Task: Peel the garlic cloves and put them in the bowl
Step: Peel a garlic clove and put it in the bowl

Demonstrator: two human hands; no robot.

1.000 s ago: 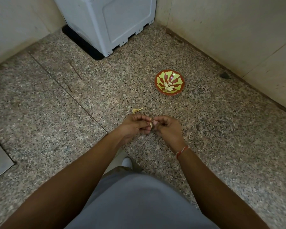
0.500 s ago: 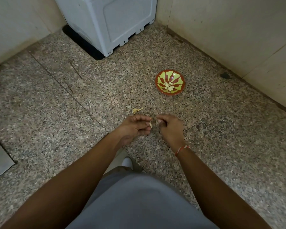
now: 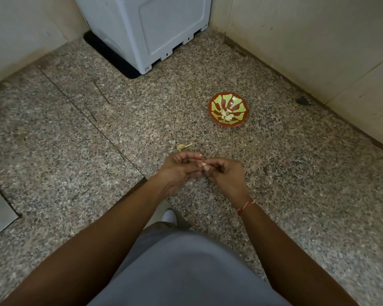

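Two hands: left hand (image 3: 181, 167), right hand (image 3: 224, 173) pinch one garlic clove (image 3: 205, 165); one bowl (image 3: 241, 120).

Grey appliance (image 3: 155, 29) on speckled floor (image 3: 75, 140)

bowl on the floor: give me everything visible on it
The bowl is small, round and shallow, with a red-brown rim and outside and an inside patterned in yellow-green patches that radiate from the centre. It looks glazed or plastic; which one cannot be told. It sits upright on the speckled stone floor, ahead of both hands and slightly to the right. Several pale peeled garlic cloves lie in its middle. Nothing else touches it.
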